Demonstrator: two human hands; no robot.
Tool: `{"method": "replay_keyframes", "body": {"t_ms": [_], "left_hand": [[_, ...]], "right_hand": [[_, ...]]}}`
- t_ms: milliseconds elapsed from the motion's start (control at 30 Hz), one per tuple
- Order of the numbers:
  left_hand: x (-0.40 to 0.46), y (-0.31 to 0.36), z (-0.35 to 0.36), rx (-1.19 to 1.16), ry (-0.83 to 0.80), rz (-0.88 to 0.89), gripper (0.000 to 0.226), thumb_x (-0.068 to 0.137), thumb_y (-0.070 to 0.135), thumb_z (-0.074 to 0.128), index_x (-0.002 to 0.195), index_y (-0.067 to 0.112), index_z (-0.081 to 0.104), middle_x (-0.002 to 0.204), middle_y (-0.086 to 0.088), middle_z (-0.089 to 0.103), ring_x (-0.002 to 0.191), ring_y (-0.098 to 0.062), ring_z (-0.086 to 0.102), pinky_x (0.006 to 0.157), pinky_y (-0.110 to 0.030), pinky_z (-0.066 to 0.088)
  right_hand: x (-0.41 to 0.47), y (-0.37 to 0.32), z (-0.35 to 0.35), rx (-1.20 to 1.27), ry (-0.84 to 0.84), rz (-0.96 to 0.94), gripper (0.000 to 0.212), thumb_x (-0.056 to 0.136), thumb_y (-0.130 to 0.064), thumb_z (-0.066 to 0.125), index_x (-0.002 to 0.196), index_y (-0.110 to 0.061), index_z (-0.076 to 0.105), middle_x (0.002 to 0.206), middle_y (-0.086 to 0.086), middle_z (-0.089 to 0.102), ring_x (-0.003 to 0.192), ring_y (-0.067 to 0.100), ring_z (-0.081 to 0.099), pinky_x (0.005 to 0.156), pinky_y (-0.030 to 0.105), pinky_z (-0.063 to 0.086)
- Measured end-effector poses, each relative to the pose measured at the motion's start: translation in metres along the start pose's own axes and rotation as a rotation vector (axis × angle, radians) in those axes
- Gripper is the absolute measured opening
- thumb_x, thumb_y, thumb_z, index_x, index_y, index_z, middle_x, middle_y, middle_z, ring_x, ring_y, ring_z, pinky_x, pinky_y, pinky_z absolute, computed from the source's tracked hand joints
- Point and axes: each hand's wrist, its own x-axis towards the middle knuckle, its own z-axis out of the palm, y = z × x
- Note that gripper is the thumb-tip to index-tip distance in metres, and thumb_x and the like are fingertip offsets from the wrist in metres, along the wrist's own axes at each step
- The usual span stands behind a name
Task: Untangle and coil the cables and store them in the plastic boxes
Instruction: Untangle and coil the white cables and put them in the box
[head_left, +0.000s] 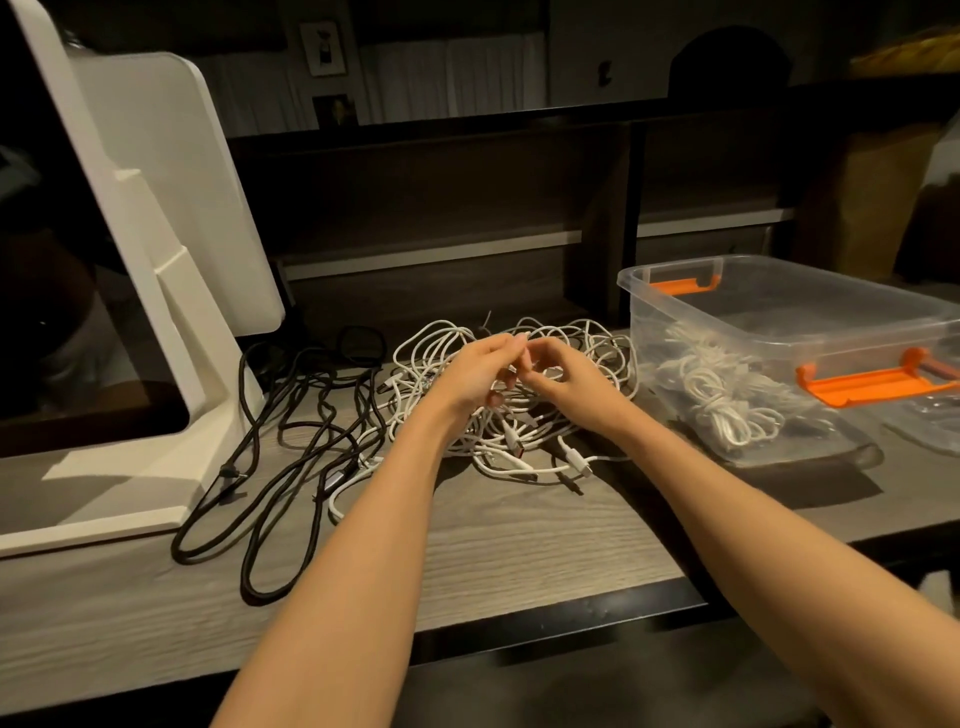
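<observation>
A tangled heap of white cables (519, 395) is spread across the desk (519, 540), its long axis running left to right. A white strand is pinched above it by the left hand (480, 374) and the right hand (563, 379). 1 clear box (779, 332) with coiled cables is seen just right

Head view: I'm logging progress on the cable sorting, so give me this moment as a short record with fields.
left hand: left hand over the pile, fingers curled, pinching a white strand
right hand: right hand beside it, fingers curled on the same pile
pile: tangled white cables on the grey wood-grain desk
black cables: loose black cables left of the pile, uncoiled
box: clear plastic box with orange latches, right of the pile, holding coiled white cables
monitor: white-backed monitor, far left
</observation>
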Motion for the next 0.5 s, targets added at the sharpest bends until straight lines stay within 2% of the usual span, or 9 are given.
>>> {"method": "replay_keyframes", "body": {"t_ms": [100,200,300,400,500], "left_hand": [[-0.001,0.001,-0.004,-0.017,-0.023,0.027,0.035,0.106,0.031,0.034,0.085,0.02,0.061,0.072,0.004,0.056,0.069,-0.006,0.049,0.06,-0.022,0.035],[0.0,0.001,-0.004,-0.015,-0.061,0.058,0.035,0.106,0.028,0.031,0.088,0.018,0.06,0.064,0.003,0.052,0.065,-0.007,0.047,0.059,-0.022,0.034],[0.0,0.002,-0.002,-0.079,-0.111,0.05,0.035,0.107,0.024,0.029,0.082,0.014,0.053,0.059,0.004,0.042,0.053,-0.007,0.039,0.053,-0.02,0.032],[-0.001,0.004,-0.008,-0.132,-0.152,-0.022,0.037,0.107,0.024,0.029,0.073,0.015,0.042,0.057,0.005,0.036,0.046,-0.008,0.033,0.046,-0.019,0.03],[-0.002,0.008,-0.005,0.024,-0.123,-0.081,0.039,0.107,0.027,0.026,0.072,0.015,0.039,0.06,-0.001,0.046,0.054,-0.015,0.053,0.05,-0.021,0.045]], "right_hand": [[0.001,-0.006,-0.001,0.173,-0.151,0.069,0.033,0.096,-0.009,0.052,0.129,-0.012,0.049,0.112,-0.006,0.057,0.106,0.008,0.055,0.093,0.026,0.047],[0.004,-0.007,-0.002,0.24,-0.199,0.131,0.041,0.096,-0.009,0.051,0.136,-0.014,0.044,0.122,-0.004,0.053,0.113,0.009,0.051,0.099,0.027,0.042],[0.01,-0.004,0.007,0.183,-0.058,0.152,0.027,0.093,-0.011,0.057,0.121,-0.009,0.056,0.107,-0.002,0.061,0.101,0.009,0.057,0.092,0.026,0.043],[0.013,0.002,0.011,0.286,0.146,0.167,0.006,0.092,-0.006,0.059,0.096,-0.007,0.063,0.086,-0.001,0.064,0.082,0.008,0.06,0.079,0.024,0.045],[0.01,0.004,0.002,0.365,0.247,0.153,0.009,0.096,-0.009,0.052,0.1,-0.004,0.058,0.084,-0.004,0.067,0.085,0.008,0.063,0.079,0.019,0.048]]}}
